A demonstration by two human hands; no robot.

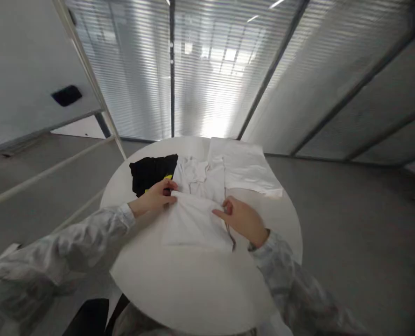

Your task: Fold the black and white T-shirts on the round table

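A white shirt [198, 221] lies on the round white table, its near part folded over toward the far side and its upper part [195, 175] rumpled. At the left end of the folded edge, my left hand [157, 197] pinches the cloth between thumb and fingers. My right hand [244, 218] grips the same edge at the right end, with its fingers curled and partly hidden. Just beyond my left hand is a folded black garment [153, 171] with yellow marks. Another white garment [245, 163] is spread flat at the back right, close beside the rumpled cloth.
The white table [193, 284] has a rounded far edge. A light metal rail [49, 172] runs along the left. Behind the table stands a partition of ribbed translucent panels [214, 70] with dark frames, and grey floor [340, 219] surrounds the table.
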